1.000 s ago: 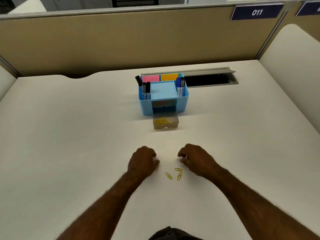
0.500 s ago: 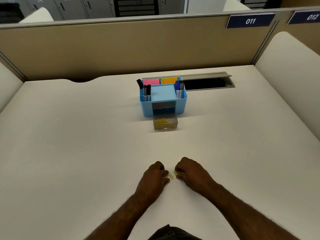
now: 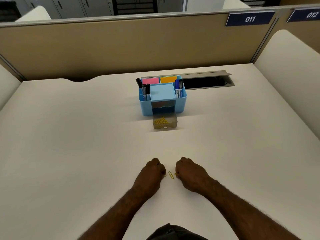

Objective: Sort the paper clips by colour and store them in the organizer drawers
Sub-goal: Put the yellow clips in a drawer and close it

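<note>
One yellow paper clip [image 3: 170, 174] lies loose on the white desk between my two hands. My left hand [image 3: 152, 172] is curled, knuckles up, with a bit of a yellow clip [image 3: 164, 175] showing at its fingertips. My right hand [image 3: 190, 174] is curled the same way, pinching another yellow clip [image 3: 176, 174]. Farther back stands the blue organizer [image 3: 181, 104]. Its clear lower drawer [image 3: 165, 126] is pulled out toward me and holds a pile of yellow clips [image 3: 161, 121]. The upper drawer [image 3: 163, 105] is pushed in.
The organizer holds black markers [image 3: 145, 90], blue markers [image 3: 178, 89] and pink, orange and blue sticky notes. Behind it is an open cable slot [image 3: 207, 82] in the desk. A beige partition [image 3: 121, 45] closes off the back and right.
Both hands have drawn back toward me and closed in on the clips. Three loose clips lay between them before; now one lies free, and each hand's fingertips cover another.
</note>
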A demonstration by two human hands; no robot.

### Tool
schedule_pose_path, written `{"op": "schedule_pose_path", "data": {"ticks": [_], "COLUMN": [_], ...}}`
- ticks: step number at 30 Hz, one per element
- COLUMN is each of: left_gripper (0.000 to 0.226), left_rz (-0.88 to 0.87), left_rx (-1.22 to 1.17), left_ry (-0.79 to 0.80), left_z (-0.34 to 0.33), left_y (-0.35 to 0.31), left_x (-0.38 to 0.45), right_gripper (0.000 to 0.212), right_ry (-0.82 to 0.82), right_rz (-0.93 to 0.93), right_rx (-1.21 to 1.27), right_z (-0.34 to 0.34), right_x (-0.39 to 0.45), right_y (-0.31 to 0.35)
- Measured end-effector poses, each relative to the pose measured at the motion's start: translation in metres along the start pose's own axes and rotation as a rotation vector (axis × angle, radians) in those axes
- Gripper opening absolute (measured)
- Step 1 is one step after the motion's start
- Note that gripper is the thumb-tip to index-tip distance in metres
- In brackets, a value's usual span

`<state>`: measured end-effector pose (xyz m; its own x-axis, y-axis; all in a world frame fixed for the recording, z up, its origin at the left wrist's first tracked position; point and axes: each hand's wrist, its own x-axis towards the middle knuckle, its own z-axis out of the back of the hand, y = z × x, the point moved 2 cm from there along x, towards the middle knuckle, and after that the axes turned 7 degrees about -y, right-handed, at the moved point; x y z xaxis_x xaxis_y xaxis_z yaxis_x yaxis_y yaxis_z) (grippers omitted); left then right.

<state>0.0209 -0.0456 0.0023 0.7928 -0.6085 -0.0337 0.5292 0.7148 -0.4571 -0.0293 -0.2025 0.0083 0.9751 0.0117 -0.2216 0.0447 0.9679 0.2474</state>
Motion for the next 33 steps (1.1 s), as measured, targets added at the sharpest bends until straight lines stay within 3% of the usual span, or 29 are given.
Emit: {"op": "schedule_pose_path", "data": {"ticks": [7,16,20,24,29,33], "left_gripper": [0.015,0.015,0.01,0.023,0.012,0.016], "left_rz": [-0.19,-0.175,-0.181,-0.125,-0.115,-0.135], "left_rx": [0.284,0.322,0.139,-0.001,0.121,0.276], "left_ry": [0.291,0.34,0.245,0.19,0.278,0.335], "left_z": [0.003,0.003,0.005,0.002,0.002,0.0], "left_y": [-0.008,-0.009,-0.01,-0.013,-0.018,-0.024], "left_x": [0.011,0.01,0.011,0.016,0.022,0.02], "right_gripper": [0.025,0.02,0.014,0.016,0.014,0.021], "right_ry": [0.013,-0.04,-0.093,-0.153,-0.132,-0.023], "right_rz": [-0.006,-0.046,-0.07,-0.194,-0.272,-0.267], "right_rx": [-0.084,-0.013,0.119,0.242,0.196,0.039], "right_z": [-0.003,-0.01,-0.007,-0.005,-0.006,-0.002], "right_x": [0.001,-0.003,-0.007,-0.011,-0.013,-0.009], "right_y": [0.002,0.002,0.002,-0.001,-0.003,0.003]}}
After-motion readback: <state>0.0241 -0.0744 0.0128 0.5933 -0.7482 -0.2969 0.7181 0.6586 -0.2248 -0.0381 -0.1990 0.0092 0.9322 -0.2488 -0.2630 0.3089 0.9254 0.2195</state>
